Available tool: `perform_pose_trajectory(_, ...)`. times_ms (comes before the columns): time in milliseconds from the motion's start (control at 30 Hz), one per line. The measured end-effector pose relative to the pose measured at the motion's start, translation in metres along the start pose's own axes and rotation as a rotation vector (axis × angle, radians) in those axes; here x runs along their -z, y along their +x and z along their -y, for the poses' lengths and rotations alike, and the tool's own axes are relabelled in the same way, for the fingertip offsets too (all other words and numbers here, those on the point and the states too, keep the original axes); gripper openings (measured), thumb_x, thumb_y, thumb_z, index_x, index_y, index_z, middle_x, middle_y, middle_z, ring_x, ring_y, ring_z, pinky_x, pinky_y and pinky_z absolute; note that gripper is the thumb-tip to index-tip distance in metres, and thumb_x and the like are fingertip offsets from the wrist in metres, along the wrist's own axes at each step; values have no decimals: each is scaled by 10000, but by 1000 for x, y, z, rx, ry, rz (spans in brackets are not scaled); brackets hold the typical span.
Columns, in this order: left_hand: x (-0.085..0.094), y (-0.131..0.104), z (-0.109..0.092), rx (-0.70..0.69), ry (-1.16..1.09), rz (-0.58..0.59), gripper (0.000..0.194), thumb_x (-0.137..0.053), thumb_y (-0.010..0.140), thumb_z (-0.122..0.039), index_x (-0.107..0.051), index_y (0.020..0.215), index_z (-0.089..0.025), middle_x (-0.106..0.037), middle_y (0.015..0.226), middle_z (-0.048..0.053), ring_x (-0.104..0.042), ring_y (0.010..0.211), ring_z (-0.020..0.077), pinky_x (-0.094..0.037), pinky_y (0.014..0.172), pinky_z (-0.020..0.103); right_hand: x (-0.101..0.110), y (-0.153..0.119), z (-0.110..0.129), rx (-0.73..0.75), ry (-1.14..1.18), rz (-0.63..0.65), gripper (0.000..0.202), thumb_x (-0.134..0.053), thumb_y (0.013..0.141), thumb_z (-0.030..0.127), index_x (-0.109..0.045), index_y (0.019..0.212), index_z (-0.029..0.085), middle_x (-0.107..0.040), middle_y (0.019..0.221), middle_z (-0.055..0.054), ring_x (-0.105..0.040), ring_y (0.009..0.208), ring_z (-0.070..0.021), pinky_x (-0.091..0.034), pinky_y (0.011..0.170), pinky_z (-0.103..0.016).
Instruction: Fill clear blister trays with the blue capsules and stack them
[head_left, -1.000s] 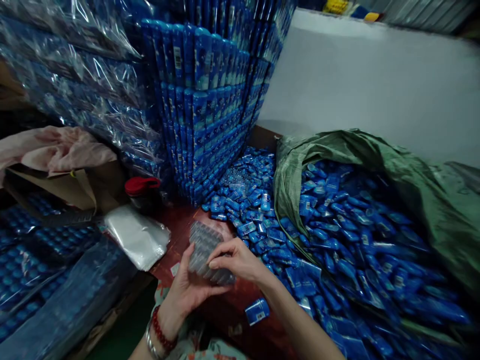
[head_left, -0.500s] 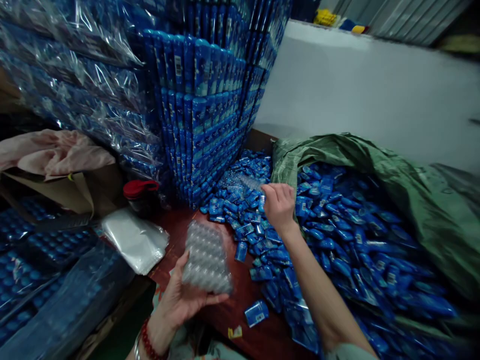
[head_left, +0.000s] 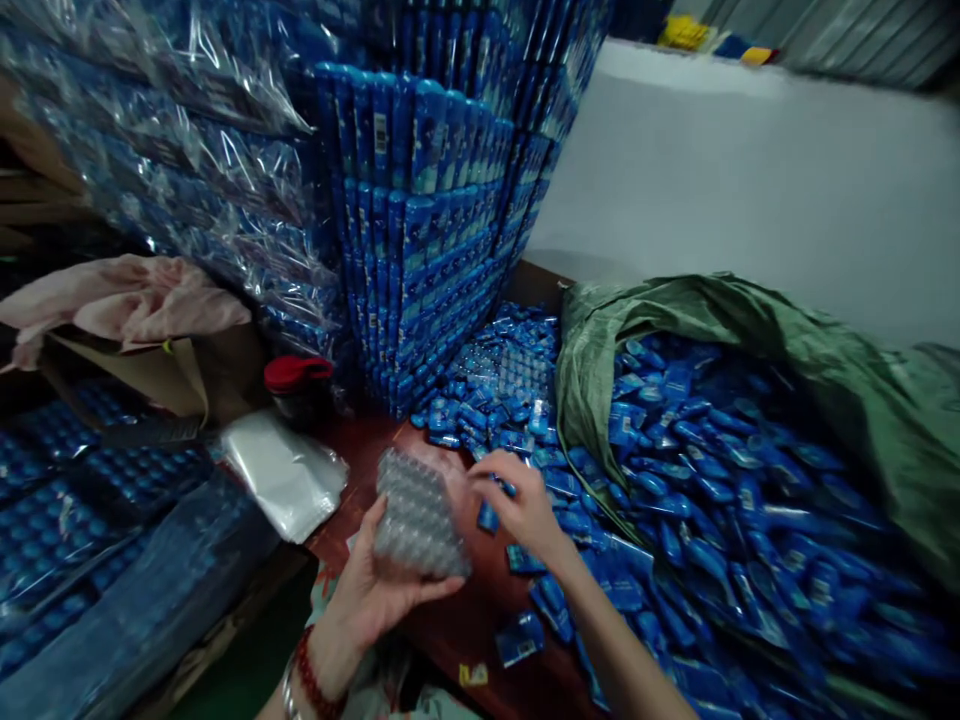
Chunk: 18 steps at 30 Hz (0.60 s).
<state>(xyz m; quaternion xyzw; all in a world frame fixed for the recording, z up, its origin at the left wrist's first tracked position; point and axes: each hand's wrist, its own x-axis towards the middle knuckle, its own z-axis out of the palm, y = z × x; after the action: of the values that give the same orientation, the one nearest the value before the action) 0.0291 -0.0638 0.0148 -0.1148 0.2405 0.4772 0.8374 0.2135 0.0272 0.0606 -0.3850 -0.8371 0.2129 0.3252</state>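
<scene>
A clear plastic tray with rows of rounded cups [head_left: 420, 515] rests in my left hand [head_left: 367, 600], tilted, with the thumb along its left side and the fingers beneath. My left hand is closed on it. Just right of the tray, my right hand [head_left: 521, 510] hangs over the red tabletop [head_left: 480, 620]. Its fingers are bent but apart, a blue patch shows through the gap, and I see nothing held. Small blue packs [head_left: 519, 640] lie loose below it. More clear cupped trays [head_left: 525, 372] lie on the heap of packs behind.
A green woven sack [head_left: 592, 340] spills blue packs at the right. Tall stacks of blue packs [head_left: 420, 230] stand at the back, some film-wrapped. At left are a red-lidded container [head_left: 296, 375], clear plastic bags [head_left: 281, 475] and a pink cloth [head_left: 142, 295].
My right hand has moved left and nearer, from the clear trays on the heap to beside the tray in my left hand. The left hand keeps its hold; the view has shifted slightly.
</scene>
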Motion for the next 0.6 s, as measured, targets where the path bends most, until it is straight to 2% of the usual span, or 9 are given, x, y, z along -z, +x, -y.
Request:
perform_pose_trajectory(67,-7,3,-4,-52,28,2,381,-637,755,-467,-605,1007,-182,-682,946,73,-631,843,262,-439,860,575,-11,-16,26,-13,193,190,160,-620,817,320,-635,941,220,-642,891,-26,-562,860,-164,-413,788,-287)
perform_pose_trajectory(133,-14,5,-5,-70,50,-6,292,-636,769,-415,-617,932,-174,-683,850,43,-626,733,204,-466,848,523,-21,-24,38,-62,349,289,158,-644,801,312,-654,925,216,-644,906,-25,-562,881,-158,-413,800,-281)
perform_pose_trajectory(200,-19,5,-4,-57,73,-18,257,-634,773,-397,-619,881,-165,-676,795,32,-616,684,180,-475,842,501,-27,-25,36,-160,538,308,123,-658,788,317,-683,817,200,-647,828,-14,-571,817,-142,-421,751,-261)
perform_pose_trajectory(267,-20,4,-1,-25,107,-30,279,-630,773,-413,-617,897,-164,-677,801,39,-622,682,192,-468,834,527,-30,-23,27,-272,705,342,178,-736,698,357,-698,720,184,-636,722,2,-561,712,-125,-415,663,-236)
perform_pose_trajectory(333,-17,2,2,8,130,-42,309,-616,780,-438,-614,930,-168,-682,820,47,-632,699,216,-453,827,572,-31,-21,18,-352,783,416,229,-790,609,381,-706,663,174,-618,642,16,-536,639,-110,-397,609,-221)
perform_pose_trajectory(400,-12,1,4,35,132,-44,335,-594,793,-462,-615,938,-160,-686,832,58,-639,720,235,-440,829,599,-31,-19,13,-394,805,493,249,-800,577,388,-710,651,168,-613,613,21,-523,606,-101,-391,586,-213)
perform_pose_trajectory(500,-6,1,3,50,117,-18,389,-578,797,-493,-616,965,-144,-689,877,88,-644,781,263,-433,842,598,-33,-17,14,-432,814,533,250,-762,616,395,-704,671,157,-620,617,17,-525,579,-101,-396,557,-210)
perform_pose_trajectory(600,-3,-1,-4,18,83,12,418,-574,795,-509,-602,1029,-164,-680,979,108,-630,907,300,-435,855,571,-31,-12,18,-410,715,413,208,-642,756,362,-675,720,159,-625,653,7,-535,596,-112,-397,559,-221)
